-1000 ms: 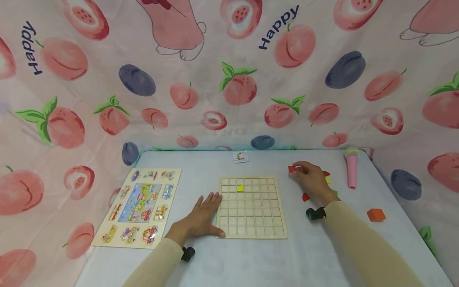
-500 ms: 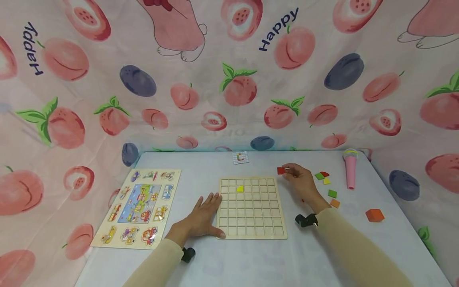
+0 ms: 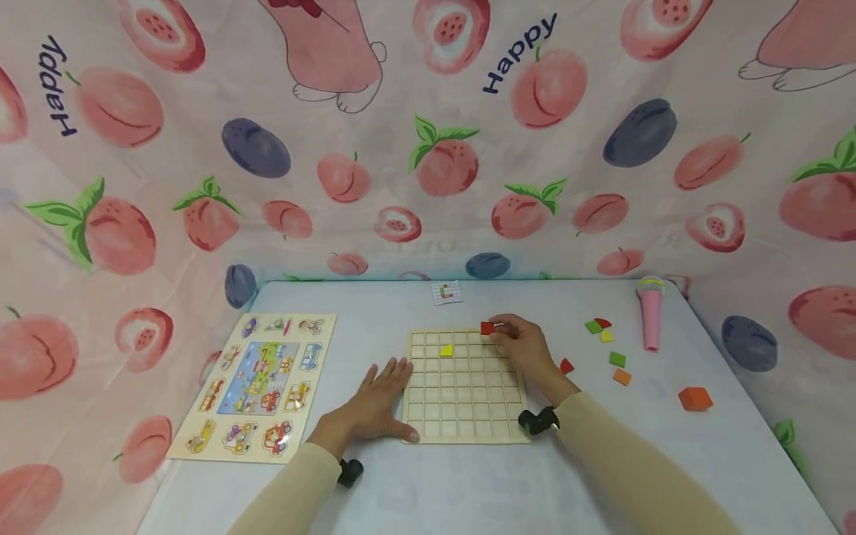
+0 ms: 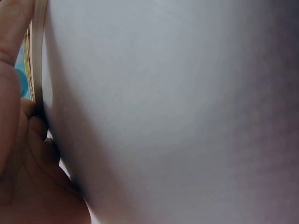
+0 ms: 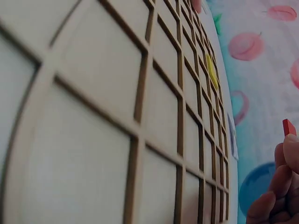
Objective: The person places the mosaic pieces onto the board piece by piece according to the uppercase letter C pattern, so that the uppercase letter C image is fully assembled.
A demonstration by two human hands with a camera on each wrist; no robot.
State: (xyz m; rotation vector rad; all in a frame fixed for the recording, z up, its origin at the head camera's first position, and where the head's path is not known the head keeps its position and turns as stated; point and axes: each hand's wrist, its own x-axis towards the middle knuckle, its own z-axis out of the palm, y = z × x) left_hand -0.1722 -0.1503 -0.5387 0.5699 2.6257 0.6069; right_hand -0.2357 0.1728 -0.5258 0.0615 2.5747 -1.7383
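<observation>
Between thumb and fingers my right hand (image 3: pixel 524 348) pinches a small red square tile (image 3: pixel 487 328), held over the far right part of the wooden grid board (image 3: pixel 466 409). The right wrist view shows the red tile (image 5: pixel 288 127) at the fingertips, apart from the board. One yellow tile (image 3: pixel 446 351) with a cut corner lies in a cell of the second row from the back. My left hand (image 3: pixel 374 405) rests with spread fingers against the board's left edge. Up close in the left wrist view, that hand (image 4: pixel 28 158) touches the board's side.
Loose tiles lie right of the board, among them a green tile (image 3: pixel 617 360), an orange tile (image 3: pixel 622 377) and a red quarter-round tile (image 3: pixel 566 365). Beyond are an orange block (image 3: pixel 695 399) and a pink microphone (image 3: pixel 651 319). A picture puzzle (image 3: pixel 317 325) lies left, a paper card (image 3: pixel 446 292) behind.
My right hand has carried the red tile leftward from the loose tiles to above the board's far side. The left hand has stayed at the board's edge.
</observation>
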